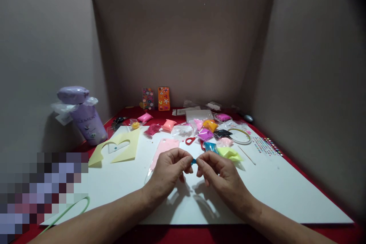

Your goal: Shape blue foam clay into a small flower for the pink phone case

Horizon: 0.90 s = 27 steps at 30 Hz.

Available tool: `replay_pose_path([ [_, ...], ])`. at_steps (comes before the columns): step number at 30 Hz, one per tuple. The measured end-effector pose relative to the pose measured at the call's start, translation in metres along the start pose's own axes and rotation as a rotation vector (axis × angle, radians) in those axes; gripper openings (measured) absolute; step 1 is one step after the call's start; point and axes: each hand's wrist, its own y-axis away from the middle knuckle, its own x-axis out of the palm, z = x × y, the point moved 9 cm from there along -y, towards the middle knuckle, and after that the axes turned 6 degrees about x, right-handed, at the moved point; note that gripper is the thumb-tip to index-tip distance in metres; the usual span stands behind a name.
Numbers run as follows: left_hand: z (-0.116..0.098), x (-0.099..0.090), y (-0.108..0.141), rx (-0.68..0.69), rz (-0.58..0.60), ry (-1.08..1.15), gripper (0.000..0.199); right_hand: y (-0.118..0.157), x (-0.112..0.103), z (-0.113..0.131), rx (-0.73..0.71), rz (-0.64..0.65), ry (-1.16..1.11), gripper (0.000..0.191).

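Though what shows of the pink case (pixel 166 145) looks bare, your left hand (pixel 170 164) and right hand (pixel 224 169) pinch a small blue piece (pixel 194 161) in closed fingers, not yet set down.

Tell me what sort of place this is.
Likely a partitioned craft table: grey walls on three sides, plus bright packets and cut yellow paper on a white board.

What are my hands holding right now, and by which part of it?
A small blue piece, pinched at its opposite sides by the fingertips of your left hand and right hand.
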Motion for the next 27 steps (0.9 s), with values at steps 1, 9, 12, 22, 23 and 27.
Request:
replay_pose_path([
  [1, 0.000, 0.000, 0.000, -0.001, 0.001, -0.003, 0.024, 0.000, 0.000, 0.000, -0.001, 0.002, -0.002, 0.023],
  [9, -0.008, -0.012, -0.002, 0.094, -0.091, -0.271, 0.018, -0.001, -0.007, -0.004, -0.005, -0.078, -0.018, 0.022],
  [12, -0.020, -0.013, -0.002, 0.226, -0.095, -0.677, 0.009, -0.002, -0.010, -0.006, 0.001, -0.106, -0.023, 0.023],
  [22, -0.014, 0.005, -0.003, 0.293, 0.017, -1.215, 0.008, -0.003, -0.012, -0.007, 0.003, -0.134, -0.020, 0.022],
  [23, -0.014, 0.006, -0.003, 0.292, 0.015, -1.220, 0.008, -0.003, -0.012, -0.008, 0.003, -0.135, -0.017, 0.022],
  [27, -0.015, 0.006, -0.005, 0.304, 0.013, -1.208, 0.010, -0.004, -0.011, -0.009, 0.001, -0.133, -0.009, 0.023],
])
